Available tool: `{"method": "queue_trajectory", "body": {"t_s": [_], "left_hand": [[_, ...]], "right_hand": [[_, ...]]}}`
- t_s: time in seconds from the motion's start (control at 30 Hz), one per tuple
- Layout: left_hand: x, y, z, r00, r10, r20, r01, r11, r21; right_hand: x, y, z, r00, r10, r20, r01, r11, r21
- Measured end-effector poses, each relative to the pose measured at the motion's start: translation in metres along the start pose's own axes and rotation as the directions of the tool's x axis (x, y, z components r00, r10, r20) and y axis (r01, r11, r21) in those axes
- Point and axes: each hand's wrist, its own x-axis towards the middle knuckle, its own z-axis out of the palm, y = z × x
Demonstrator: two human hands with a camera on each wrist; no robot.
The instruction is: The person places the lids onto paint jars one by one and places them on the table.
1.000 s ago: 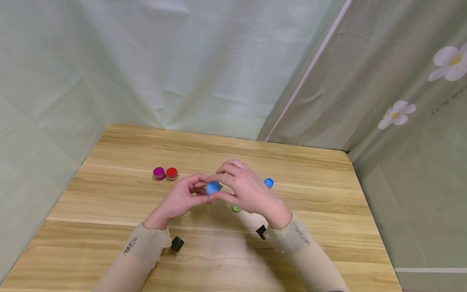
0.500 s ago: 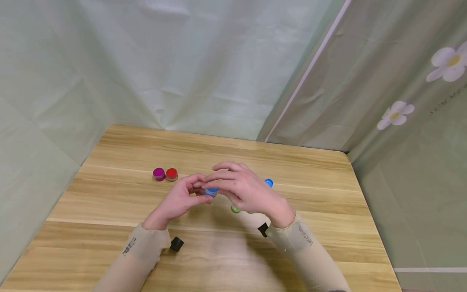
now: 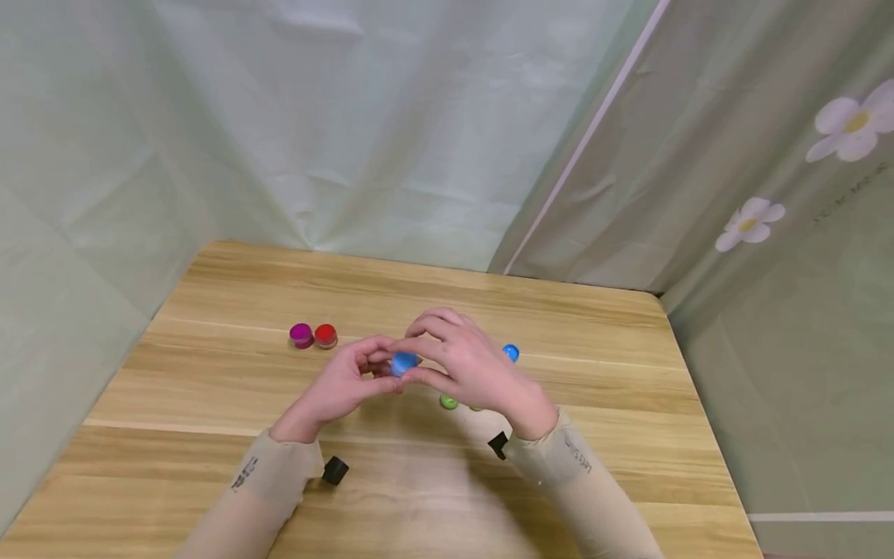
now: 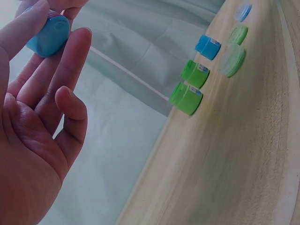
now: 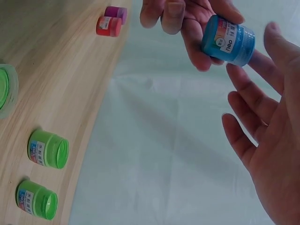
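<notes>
A small blue paint jar, labelled on its side, is held clear of the table. In the head view my left hand grips it between thumb and fingers. My right hand reaches over it from the right, fingers around the ribbed translucent lid. In the right wrist view a small gap shows between right thumb and lid; a fingertip is right at its edge. Two green paint jars and another blue jar stand on the table to the right, mostly behind the right hand in the head view.
At the left of the wooden table, a purple jar and a red jar stand side by side. Green lids and a pale blue lid lie near the standing jars. Curtains hang around the table.
The right hand turned over the jar, covering most of its top half a second ago, then turned back. The left hand has kept its grip on the jar in the same place.
</notes>
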Motion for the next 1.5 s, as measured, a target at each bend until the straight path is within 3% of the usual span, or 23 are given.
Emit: {"method": "queue_trajectory", "body": {"t_s": [0.5, 0.83, 1.07, 1.3, 1.5], "left_hand": [[-0.006, 0.005, -0.002, 0.999, -0.025, -0.035, 0.025, 1.000, 0.006], [-0.008, 0.004, 0.001, 1.000, -0.005, -0.003, 0.005, 1.000, 0.002], [-0.004, 0.005, -0.001, 0.999, -0.019, -0.031, 0.019, 1.000, 0.007], [-0.004, 0.008, -0.001, 0.997, -0.061, -0.038, 0.061, 0.998, -0.003], [-0.006, 0.008, 0.001, 0.998, -0.056, -0.027, 0.055, 0.998, -0.007]], "right_hand": [[0.001, -0.002, 0.000, 0.994, -0.106, 0.031, 0.105, 0.994, 0.041], [-0.003, -0.005, 0.003, 0.996, -0.078, -0.040, 0.080, 0.996, 0.035], [-0.002, 0.001, -0.004, 0.995, -0.086, -0.059, 0.087, 0.996, 0.023], [-0.002, 0.003, -0.009, 0.991, -0.130, 0.002, 0.130, 0.991, 0.030], [0.000, -0.001, -0.009, 0.991, -0.132, 0.034, 0.131, 0.991, 0.030]]}}
